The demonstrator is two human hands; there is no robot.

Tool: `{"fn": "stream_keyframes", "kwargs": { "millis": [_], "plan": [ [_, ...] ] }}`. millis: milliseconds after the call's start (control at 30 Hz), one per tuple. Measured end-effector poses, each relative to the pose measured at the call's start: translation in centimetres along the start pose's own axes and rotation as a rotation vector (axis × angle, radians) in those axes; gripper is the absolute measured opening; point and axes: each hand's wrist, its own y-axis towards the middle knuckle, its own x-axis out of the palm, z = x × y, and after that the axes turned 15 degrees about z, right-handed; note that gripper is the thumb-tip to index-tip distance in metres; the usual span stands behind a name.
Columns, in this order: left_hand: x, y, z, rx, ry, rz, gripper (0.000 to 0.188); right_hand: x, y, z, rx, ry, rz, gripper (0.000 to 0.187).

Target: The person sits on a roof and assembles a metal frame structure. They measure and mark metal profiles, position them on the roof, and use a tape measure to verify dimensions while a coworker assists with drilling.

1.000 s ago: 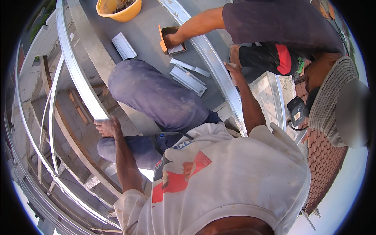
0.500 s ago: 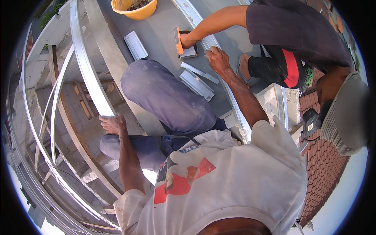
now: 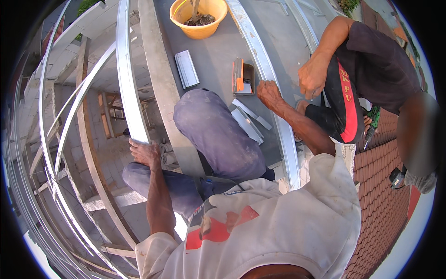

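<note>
My left hand [image 3: 146, 152] grips the lower end of a long silvery metal channel [image 3: 126, 69], above my bent left leg. My right hand [image 3: 271, 95] is closed over a second long metal channel [image 3: 254, 37]; its fingers are curled, and whatever they may hold is hidden. Just left of that hand stands a small open cardboard box [image 3: 239, 76] with an orange flap, its contents hard to make out. Short metal offcuts [image 3: 247, 124] lie between my knee and the channel. Across from me, a co-worker's hand [image 3: 313, 76] hangs with its fingers drawn together.
A yellow bucket [image 3: 197, 29] with dark scraps stands at the far side, near another short metal piece [image 3: 186, 69]. To the left, timber beams [image 3: 90, 139] and metal strips span a drop between block walls. A green power drill [image 3: 371, 122] sits beside the co-worker, above red roof tiles [image 3: 378, 186].
The co-worker's hand has come out of the box and moved right, toward the knee. My view has shifted, while my left hand keeps its grip and my right stays at the channel.
</note>
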Motion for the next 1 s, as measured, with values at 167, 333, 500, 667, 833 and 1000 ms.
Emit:
{"fn": "stream_keyframes", "kwargs": {
  "millis": [167,333,500,667,833,1000],
  "plan": [
    [-0.3,0.1,-0.1,0.008,-0.001,-0.022,0.105,0.3,2.3,1.5,-0.335,-0.080,-0.243,0.009],
    [-0.2,0.2,-0.1,0.016,-0.031,0.009,0.105,0.9,3.7,2.7,-0.524,-0.075,-0.364,0.012],
    [-0.6,0.5,0.2,-0.027,-0.046,-0.055,0.107,0.6,8.1,3.5,-0.334,0.094,-0.741,0.013],
    [-1.5,0.7,0.7,-0.066,-0.086,-0.082,0.108,0.4,16.6,4.8,0.182,0.548,-0.267,0.021],
    [-1.0,0.8,0.6,-0.080,-0.097,-0.094,0.106,4.5,27.3,2.6,0.386,0.596,0.128,0.028],
    [-0.8,0.9,0.8,-0.073,-0.080,-0.107,0.104,12.7,33.7,2.3,0.228,0.312,0.328,0.035]
  ]
}}
